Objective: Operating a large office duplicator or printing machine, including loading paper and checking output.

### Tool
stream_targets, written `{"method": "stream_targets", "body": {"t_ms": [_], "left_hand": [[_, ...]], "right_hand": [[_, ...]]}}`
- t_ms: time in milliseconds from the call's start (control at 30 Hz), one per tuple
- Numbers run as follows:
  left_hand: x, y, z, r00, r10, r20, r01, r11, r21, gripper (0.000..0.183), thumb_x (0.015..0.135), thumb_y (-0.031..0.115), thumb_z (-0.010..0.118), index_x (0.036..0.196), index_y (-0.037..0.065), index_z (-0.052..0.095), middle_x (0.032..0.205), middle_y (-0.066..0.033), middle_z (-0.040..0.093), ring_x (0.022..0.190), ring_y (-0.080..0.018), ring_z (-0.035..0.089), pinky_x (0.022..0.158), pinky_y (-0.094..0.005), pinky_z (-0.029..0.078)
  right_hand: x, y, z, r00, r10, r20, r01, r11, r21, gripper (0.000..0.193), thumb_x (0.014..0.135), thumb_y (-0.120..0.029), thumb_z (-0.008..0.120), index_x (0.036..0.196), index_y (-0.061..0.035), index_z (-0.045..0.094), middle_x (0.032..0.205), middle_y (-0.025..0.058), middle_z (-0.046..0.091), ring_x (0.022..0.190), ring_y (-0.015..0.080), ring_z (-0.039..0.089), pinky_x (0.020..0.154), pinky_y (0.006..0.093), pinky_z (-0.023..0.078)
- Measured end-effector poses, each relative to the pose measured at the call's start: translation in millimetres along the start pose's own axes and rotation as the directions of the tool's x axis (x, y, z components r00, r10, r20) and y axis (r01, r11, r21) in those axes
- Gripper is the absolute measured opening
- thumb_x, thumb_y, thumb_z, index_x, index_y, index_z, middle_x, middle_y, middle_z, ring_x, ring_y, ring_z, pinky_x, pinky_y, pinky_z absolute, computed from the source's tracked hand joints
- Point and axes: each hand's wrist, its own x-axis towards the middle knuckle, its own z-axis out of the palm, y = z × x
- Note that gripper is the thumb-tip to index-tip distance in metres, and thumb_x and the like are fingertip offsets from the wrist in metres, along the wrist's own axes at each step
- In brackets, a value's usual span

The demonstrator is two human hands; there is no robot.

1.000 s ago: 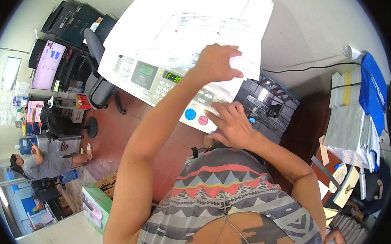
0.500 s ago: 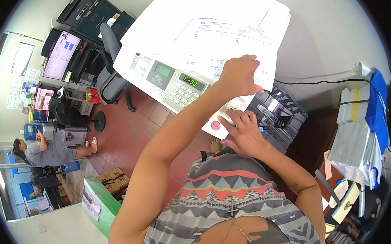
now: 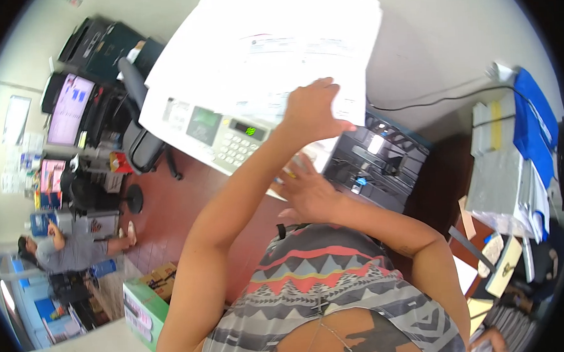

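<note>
In the head view, I see the person's left hand (image 3: pixel 314 114) lying over the white papers (image 3: pixel 289 64), near their lower right corner. Its thumb stands wide apart from the fingers, so the grip is wide, but I cannot tell if the thumb presses the edge of a sheet. The papers, with small print on them, are spread on the top of a white machine (image 3: pixel 178 112), and they cover most of it. Just below the left wrist is the right hand (image 3: pixel 311 193), a little blurred, with its fingers spread over the lower end of the control panel. This grip is also loose and wide, and I cannot tell if a fingertip touches a button. To the left of the hands there are the number keys (image 3: pixel 235 151), a green lit display (image 3: pixel 249 131) and a small greenish screen (image 3: pixel 206 122). On the right, close beside the white machine, stands a dark grey device (image 3: pixel 371 165). Further right, well apart from both hands, are wrapped stacks of paper (image 3: pixel 496 177) and a blue bag (image 3: pixel 534 118).
</note>
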Motion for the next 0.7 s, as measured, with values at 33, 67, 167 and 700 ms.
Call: {"method": "stream_targets", "body": {"t_ms": [33, 67, 167, 700], "left_hand": [[-0.6, -0.9, 0.9, 1.0, -0.03, 0.001, 0.03, 1.0, -0.007, 0.081, 0.061, 0.054, 0.09, 0.116, -0.001, 0.07, 0.136, -0.0215, 0.063, 0.119, -0.0358, 0.065, 0.095, -0.0455, 0.054], [-0.4, -1.5, 1.8, 1.0, 0.01, -0.009, -0.01, 0.999, -0.04, 0.081, 0.061, 0.054, 0.09, 0.116, -0.001, 0.07, 0.136, -0.0215, 0.063, 0.119, -0.0358, 0.065, 0.095, -0.0455, 0.054], [-0.6, -2.5, 1.4, 1.0, -0.009, 0.007, 0.01, 1.0, -0.021, 0.081, 0.062, 0.053, 0.09, 0.121, -0.001, 0.07, 0.138, -0.0224, 0.061, 0.116, -0.0362, 0.067, 0.095, -0.0452, 0.055], [5.9, -0.6, -15.6, 1.0, 0.013, 0.007, -0.012, 0.997, -0.07, 0.072, 0.064, 0.045, 0.092, 0.123, 0.009, 0.072, 0.129, -0.0194, 0.068, 0.109, -0.0346, 0.071, 0.094, -0.0414, 0.056]], "right_hand": [[1.1, -0.1, 2.2, 1.0, 0.003, -0.006, -0.003, 1.0, -0.002, 0.082, 0.082, -0.052, 0.074, 0.146, -0.0042, 0.052, 0.151, 0.0171, 0.044, 0.147, 0.0386, 0.028, 0.121, 0.0648, 0.019], [1.2, 0.3, 3.4, 1.0, -0.003, 0.006, 0.002, 1.0, 0.024, 0.083, 0.082, -0.052, 0.073, 0.146, -0.0034, 0.052, 0.151, 0.0171, 0.044, 0.148, 0.0392, 0.027, 0.122, 0.0655, 0.016], [-6.1, 3.5, 0.4, 0.99, -0.064, -0.127, 0.066, 0.998, 0.015, 0.073, 0.084, -0.05, 0.072, 0.138, -0.003, 0.059, 0.148, 0.017, 0.047, 0.142, 0.0371, 0.037, 0.117, 0.0606, 0.026], [-41.1, 134.5, -57.2, 0.57, 0.82, 0.046, 0.229, -0.213, 0.95, 0.037, 0.093, -0.015, 0.075, 0.123, 0.005, 0.066, 0.101, 0.0092, 0.072, 0.085, 0.0166, 0.072, 0.067, 0.0279, 0.061]]}}
